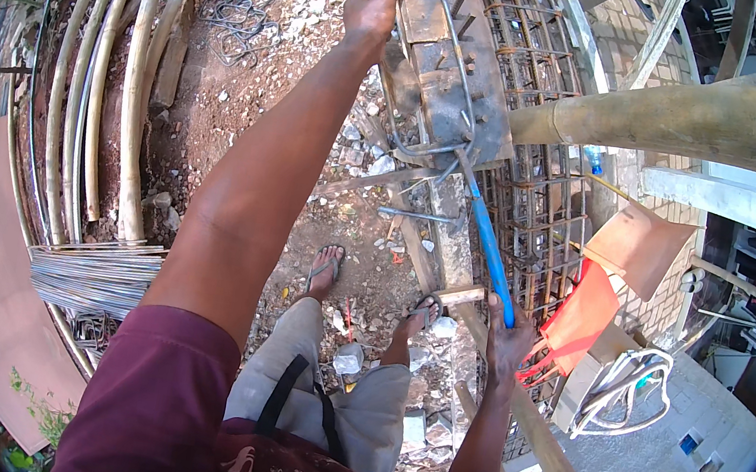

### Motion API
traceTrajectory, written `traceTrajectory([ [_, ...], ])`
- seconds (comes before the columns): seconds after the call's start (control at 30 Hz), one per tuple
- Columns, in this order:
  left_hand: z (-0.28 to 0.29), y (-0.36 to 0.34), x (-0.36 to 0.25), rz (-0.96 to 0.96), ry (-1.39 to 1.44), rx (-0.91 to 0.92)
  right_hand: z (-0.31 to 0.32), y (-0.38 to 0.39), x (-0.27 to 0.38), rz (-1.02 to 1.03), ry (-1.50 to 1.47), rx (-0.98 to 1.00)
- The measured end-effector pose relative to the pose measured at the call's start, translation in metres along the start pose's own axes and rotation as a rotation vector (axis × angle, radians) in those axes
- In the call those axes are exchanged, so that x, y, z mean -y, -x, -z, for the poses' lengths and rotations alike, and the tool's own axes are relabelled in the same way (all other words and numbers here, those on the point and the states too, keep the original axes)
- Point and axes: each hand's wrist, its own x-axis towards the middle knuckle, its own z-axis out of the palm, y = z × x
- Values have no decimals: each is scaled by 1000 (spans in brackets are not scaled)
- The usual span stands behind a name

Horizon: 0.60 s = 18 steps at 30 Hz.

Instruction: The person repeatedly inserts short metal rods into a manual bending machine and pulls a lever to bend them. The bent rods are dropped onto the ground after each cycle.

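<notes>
My left hand (370,15) is closed around the far corner of a bent steel rebar stirrup (465,60), a roughly rectangular loop. The stirrup lies over a bending board (441,100) with upright steel pins, at the top middle. My right hand (509,337) grips the near end of a rebar bending lever (490,242) with a blue handle. The lever's metal head meets the near corner of the stirrup by the pins; exactly how it hooks on is hard to make out. A short steel bar (418,215) lies just nearer than the board.
Tied rebar cages (539,191) run along the right of the board. A thick bamboo pole (674,121) crosses at right, above an orange-red sheet (580,308) and coiled white hose (631,397). Bamboo poles (136,86) and a bundle of cut rods (92,273) lie left. Rubble covers the ground.
</notes>
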Motion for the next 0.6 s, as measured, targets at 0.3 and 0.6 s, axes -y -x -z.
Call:
traceTrajectory([
  [0.3, 1, 4, -4, 23, -3, 4, 6, -23, -9, -48, -104, 325],
  [0.6, 2, 7, -4, 2, 44, 71, 6, -59, -18, 8, -264, 935],
])
